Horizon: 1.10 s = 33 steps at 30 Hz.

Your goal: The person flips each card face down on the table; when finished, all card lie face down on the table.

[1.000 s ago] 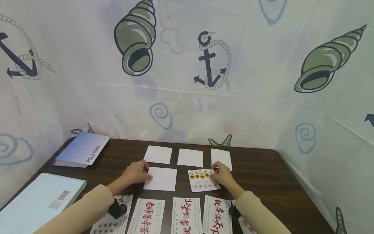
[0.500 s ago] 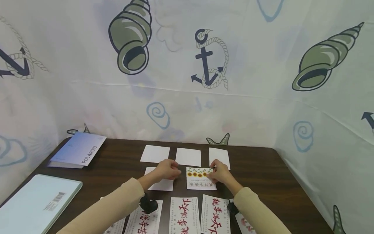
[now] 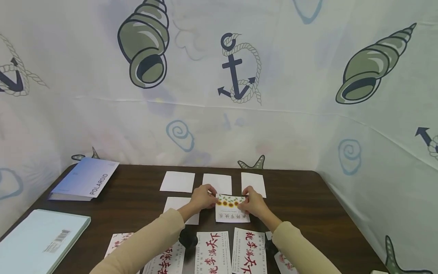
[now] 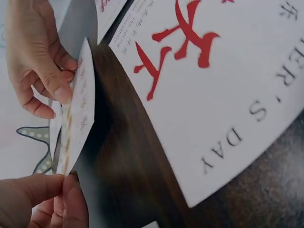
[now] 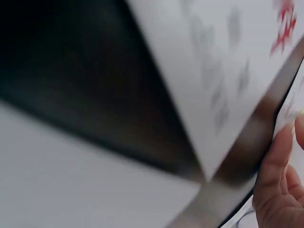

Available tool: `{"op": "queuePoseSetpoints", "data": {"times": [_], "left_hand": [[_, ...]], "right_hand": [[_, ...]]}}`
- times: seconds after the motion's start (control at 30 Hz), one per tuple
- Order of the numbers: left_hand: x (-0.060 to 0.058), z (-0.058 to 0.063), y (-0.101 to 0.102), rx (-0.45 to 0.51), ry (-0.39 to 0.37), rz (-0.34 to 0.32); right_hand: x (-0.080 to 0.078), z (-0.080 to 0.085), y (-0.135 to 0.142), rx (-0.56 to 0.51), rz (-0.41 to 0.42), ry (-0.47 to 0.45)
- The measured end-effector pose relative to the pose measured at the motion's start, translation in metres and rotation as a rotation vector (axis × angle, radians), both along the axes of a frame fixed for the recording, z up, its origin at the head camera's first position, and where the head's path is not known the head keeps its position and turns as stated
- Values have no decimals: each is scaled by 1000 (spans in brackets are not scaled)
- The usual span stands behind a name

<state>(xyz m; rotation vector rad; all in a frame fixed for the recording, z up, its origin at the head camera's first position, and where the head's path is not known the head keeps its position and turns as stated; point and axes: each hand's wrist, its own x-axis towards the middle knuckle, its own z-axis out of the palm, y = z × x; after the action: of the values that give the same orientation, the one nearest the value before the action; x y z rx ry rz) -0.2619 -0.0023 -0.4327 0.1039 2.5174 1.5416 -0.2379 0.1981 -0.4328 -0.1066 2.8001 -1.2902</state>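
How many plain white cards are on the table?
4. Three lie in a back row: left, middle, right. A fourth lies in front of the left one, partly under the left arm. More could be hidden under the arms.

Both arms wear long beige sleeves that end just behind the bare hands: left hand [image 3: 202,197], right hand [image 3: 252,203]. A small black device (a wrist camera, evidently) sits under each cuff. No rings or gloves show.
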Motion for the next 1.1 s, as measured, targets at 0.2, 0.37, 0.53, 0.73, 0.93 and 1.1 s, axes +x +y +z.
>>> {"op": "queuePoseSetpoints", "data": {"times": [0.2, 0.37, 0.53, 0.73, 0.93, 1.1], "left_hand": [[0, 10, -8, 99, -8, -45], [10, 24, -6, 127, -60, -42], [11, 18, -14, 261, -130, -128], [15, 5, -20, 316, -242, -292], [18, 0, -21, 245, -177, -167], [18, -2, -22, 124, -7, -5]], "right_hand": [[21, 2, -28, 67, 159, 128], [30, 6, -49, 16, 192, 108], [35, 16, -51, -234, 192, 15], [43, 32, -44, -582, 170, -30], [44, 29, -23, -696, 2, -54], [41, 17, -10, -561, -145, -67]]}}
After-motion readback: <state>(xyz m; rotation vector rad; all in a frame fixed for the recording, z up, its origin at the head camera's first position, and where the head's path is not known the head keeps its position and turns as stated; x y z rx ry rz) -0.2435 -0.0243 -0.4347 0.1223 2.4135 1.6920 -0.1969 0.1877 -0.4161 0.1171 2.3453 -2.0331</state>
